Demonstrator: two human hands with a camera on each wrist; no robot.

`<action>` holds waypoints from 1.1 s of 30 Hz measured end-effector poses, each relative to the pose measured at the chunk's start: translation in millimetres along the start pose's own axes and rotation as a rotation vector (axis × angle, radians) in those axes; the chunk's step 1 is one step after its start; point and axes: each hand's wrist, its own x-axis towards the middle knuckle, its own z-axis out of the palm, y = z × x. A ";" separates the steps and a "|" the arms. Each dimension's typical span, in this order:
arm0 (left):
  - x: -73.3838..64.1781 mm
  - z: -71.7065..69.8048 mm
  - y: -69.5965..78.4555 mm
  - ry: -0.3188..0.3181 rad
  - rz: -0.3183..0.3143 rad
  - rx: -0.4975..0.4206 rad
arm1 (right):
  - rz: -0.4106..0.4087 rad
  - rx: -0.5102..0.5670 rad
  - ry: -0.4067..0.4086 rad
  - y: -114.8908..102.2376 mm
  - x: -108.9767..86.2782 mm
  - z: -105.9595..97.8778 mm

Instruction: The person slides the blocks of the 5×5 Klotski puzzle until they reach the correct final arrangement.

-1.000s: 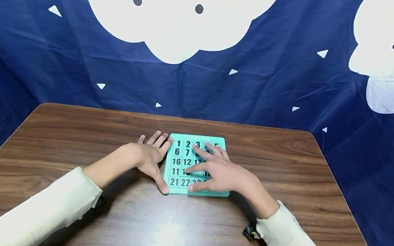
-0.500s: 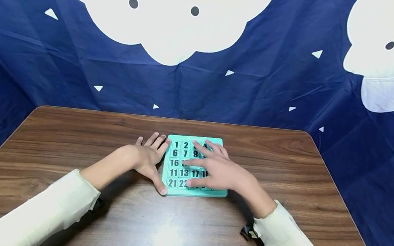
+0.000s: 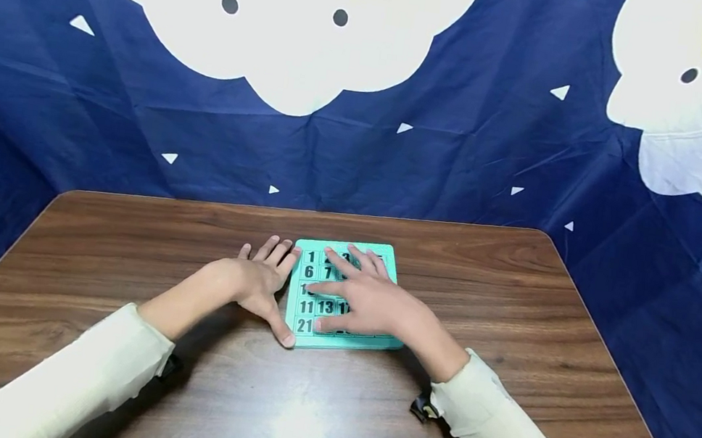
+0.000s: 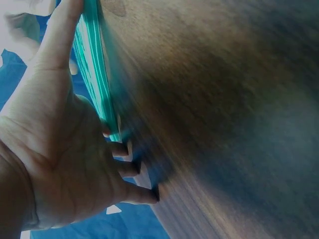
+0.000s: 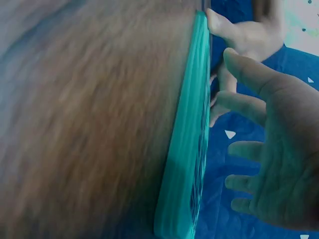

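Observation:
A turquoise sliding number puzzle (image 3: 292, 299) lies flat near the middle of the table. Black numerals mark its square tiles. My left hand (image 3: 257, 286) is spread along the puzzle's left side, thumb at the near left corner and index fingertip by the far left edge. Over the tiles reaches my right hand (image 3: 373, 302), fingers extended and apart. Its index fingertip is at the left tile of the third row, partly covering the numeral. Much of the right half of the puzzle is hidden beneath this hand. The right wrist view shows the puzzle's thick side (image 5: 182, 144) edge-on.
The brown wooden table (image 3: 185, 389) reflects a bright light at its near middle. Behind it hangs a dark blue cloth (image 3: 230, 131) with white clouds and small triangles. Black straps sit at both wrists under pale sleeves (image 3: 516, 429).
The 17 tile has slid from the third row down to the fourth. My right hand has moved left, its index fingertip passing to the third row's left tile. The left hand stays put.

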 end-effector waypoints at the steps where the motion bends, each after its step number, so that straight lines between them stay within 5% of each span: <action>1: 0.2 -0.3 -0.4 -0.003 0.000 0.003 | 0.006 -0.005 -0.011 -1.1 1.2 0.2; 7: 0.3 -2.6 0.7 0.001 0.002 0.004 | 0.062 -0.053 0.032 2.1 -6.2 -5.2; 14: -0.6 -3.1 2.0 -0.008 0.004 0.012 | -0.085 -0.013 -0.036 -10.0 -3.3 3.6; 22: 1.1 0.9 -1.4 0.001 -0.002 0.007 | 0.032 -0.033 -0.022 -8.6 4.8 4.5; 33: 0.9 -1.0 1.4 0.011 0.002 0.000 | -0.031 -0.011 -0.016 -5.0 -12.4 10.7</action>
